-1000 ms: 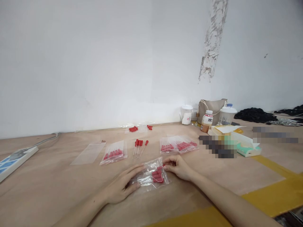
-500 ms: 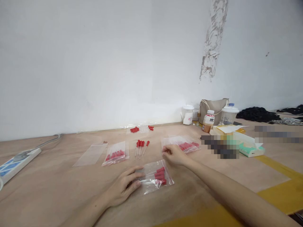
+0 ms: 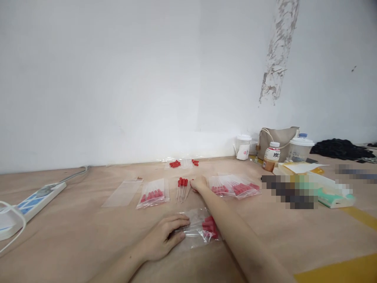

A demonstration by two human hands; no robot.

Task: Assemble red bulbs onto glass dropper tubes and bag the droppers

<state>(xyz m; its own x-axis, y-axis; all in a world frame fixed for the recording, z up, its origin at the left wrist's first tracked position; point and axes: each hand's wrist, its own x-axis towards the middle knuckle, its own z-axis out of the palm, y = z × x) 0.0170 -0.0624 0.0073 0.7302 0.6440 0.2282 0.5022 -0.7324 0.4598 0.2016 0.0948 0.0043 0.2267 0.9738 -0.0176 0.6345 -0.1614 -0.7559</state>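
Observation:
My left hand [image 3: 168,236] rests at the near-left end of a clear zip bag [image 3: 196,245], its thumb and fingers closed on the plastic. Inside this bag lie several glass droppers with red rubber bulbs [image 3: 209,226], partly covered by my right forearm. Farther back, my right hand [image 3: 199,183] pinches the red bulb of a dropper at the right of a small row. The other loose droppers [image 3: 182,188] lie just left of it, bulbs pointing away from me. My right fingertips are partly hidden behind the hand.
Filled zip bags lie left [image 3: 153,193] and right [image 3: 246,188], beside a flat bag [image 3: 122,193]. Small red pieces [image 3: 174,163] sit by the wall. A power strip [image 3: 44,202] is at left; a cup [image 3: 243,147], bottle [image 3: 271,156] and tissue pack [image 3: 335,192] stand right.
My right hand has moved left from the right-hand bags to the loose droppers and closed on one. My left hand stays at the clear bag. The view has shifted slightly left.

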